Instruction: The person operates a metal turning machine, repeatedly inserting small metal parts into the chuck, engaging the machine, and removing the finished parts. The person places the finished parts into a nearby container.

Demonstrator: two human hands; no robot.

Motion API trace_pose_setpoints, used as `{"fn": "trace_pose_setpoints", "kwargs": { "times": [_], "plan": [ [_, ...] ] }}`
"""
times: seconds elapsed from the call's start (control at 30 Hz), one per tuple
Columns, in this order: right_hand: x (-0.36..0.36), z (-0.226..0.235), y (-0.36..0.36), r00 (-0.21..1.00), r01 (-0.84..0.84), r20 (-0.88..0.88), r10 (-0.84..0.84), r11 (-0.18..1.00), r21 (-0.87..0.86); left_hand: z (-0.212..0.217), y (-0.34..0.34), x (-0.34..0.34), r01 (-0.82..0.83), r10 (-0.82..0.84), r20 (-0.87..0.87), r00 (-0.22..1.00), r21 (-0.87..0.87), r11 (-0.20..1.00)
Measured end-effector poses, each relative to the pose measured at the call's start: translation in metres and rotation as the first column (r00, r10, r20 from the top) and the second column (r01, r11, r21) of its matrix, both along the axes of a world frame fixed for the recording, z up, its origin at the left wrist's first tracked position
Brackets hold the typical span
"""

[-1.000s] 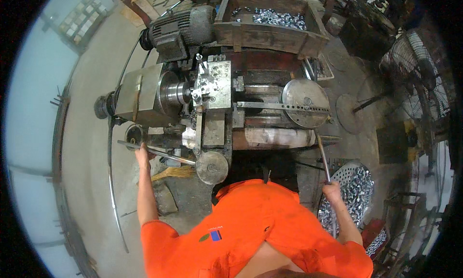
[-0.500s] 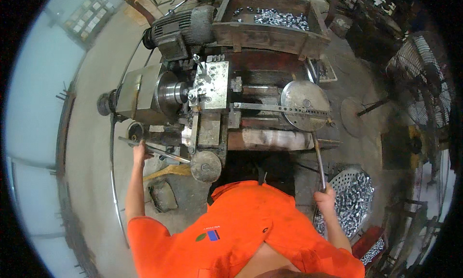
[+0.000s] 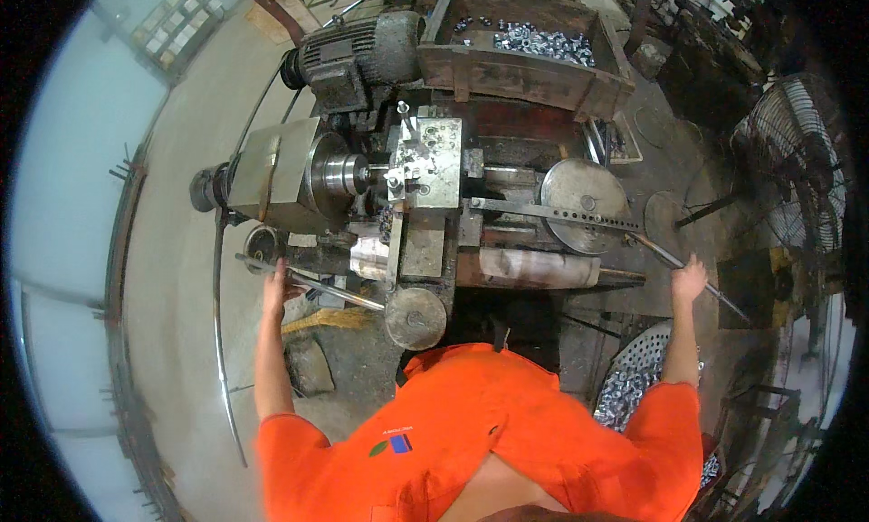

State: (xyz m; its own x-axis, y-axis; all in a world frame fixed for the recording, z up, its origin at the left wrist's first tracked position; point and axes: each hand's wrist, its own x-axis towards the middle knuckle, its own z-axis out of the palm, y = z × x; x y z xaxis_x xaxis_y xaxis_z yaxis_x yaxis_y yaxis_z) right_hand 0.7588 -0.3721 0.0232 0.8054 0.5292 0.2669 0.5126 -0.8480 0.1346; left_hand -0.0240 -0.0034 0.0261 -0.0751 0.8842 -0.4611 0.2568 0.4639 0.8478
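My left hand (image 3: 276, 285) is closed round a long steel lever (image 3: 348, 295) that runs to a round hub at the front of a lathe-like machine. On the right, my right hand (image 3: 690, 280) grips a second lever (image 3: 654, 248), which slopes down to the right from a large round disc (image 3: 585, 201). A flat bar with a row of holes (image 3: 543, 211) joins that disc to the slide. Between the hands sits a metal block carriage (image 3: 430, 164), facing the shiny round chuck (image 3: 344, 173). Any small workpiece there cannot be made out.
Behind the machine stand an electric motor (image 3: 362, 56) and a wooden box (image 3: 520, 74) holding small shiny metal parts. A perforated basket (image 3: 656, 345) of similar parts is at lower right. A fan (image 3: 792, 164) stands far right; a straw broom (image 3: 330, 318) lies at left.
My right hand has swung its lever outward to the right and away from my body. The carriage has shifted slightly against the chuck. My left hand stays on its lever.
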Motion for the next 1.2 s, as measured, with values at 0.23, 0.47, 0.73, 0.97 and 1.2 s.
{"fn": "trace_pose_setpoints", "kwargs": {
  "times": [0.23,0.47,0.73,0.97,1.2],
  "plan": [
    [-0.128,-0.012,0.008,0.954,-0.290,0.045,0.297,0.873,0.392,-0.113,-0.012,-0.077,0.161,-0.105,-0.445,0.889,0.089,0.983],
    [-0.190,-0.047,-0.027,0.839,-0.295,-0.233,0.491,0.771,0.564,-0.133,-0.018,-0.016,0.546,-0.363,-0.917,0.169,-0.219,0.808],
    [-0.227,-0.021,0.015,0.667,-0.178,-0.528,0.525,0.801,0.572,-0.242,-0.022,-0.041,0.497,-0.147,-0.951,0.274,0.009,0.868],
    [-0.209,0.060,0.079,0.658,-0.359,-0.366,0.658,0.701,0.616,-0.129,-0.031,-0.002,0.494,-0.372,-0.914,0.160,-0.252,0.832],
    [-0.283,0.165,0.229,0.200,-0.587,-0.268,0.942,0.334,0.737,-0.062,-0.024,-0.047,0.583,-0.414,-0.740,0.530,-0.037,0.812]
  ]
}}
